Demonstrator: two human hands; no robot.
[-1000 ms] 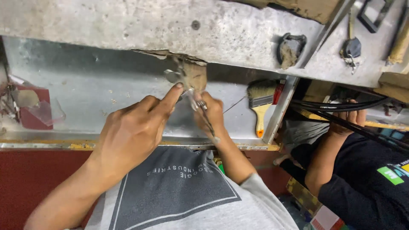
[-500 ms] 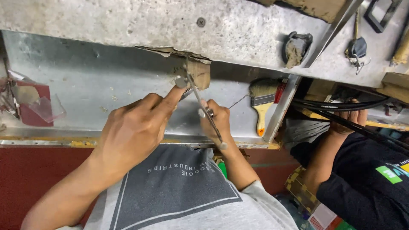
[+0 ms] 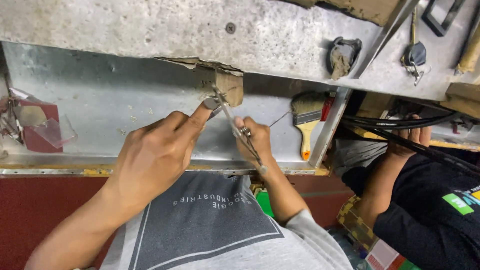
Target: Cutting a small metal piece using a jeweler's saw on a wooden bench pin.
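Note:
My left hand [image 3: 155,155] reaches up to the wooden bench peg [image 3: 230,86], its index fingertip and thumb pinching a small grey metal piece [image 3: 210,103] against the peg. My right hand [image 3: 253,141] is closed around slim metal pliers [image 3: 241,131]. The pliers slant from the peg down towards the tray's front edge, and their tip meets the small piece next to my left fingertip. Both forearms rise from my grey shirt at the bottom of the view.
A metal tray [image 3: 100,100] lies under the concrete-grey bench top [image 3: 150,25]. It holds a paintbrush with a yellow handle [image 3: 305,120] and a red box [image 3: 35,131]. At the right, another person's hand [image 3: 411,136] rests by black cables [image 3: 400,122]. Keys [image 3: 415,54] lie on the bench.
Both hands stay at the peg. The pliers have tilted a little, and my left fingertip has pressed closer onto the small piece.

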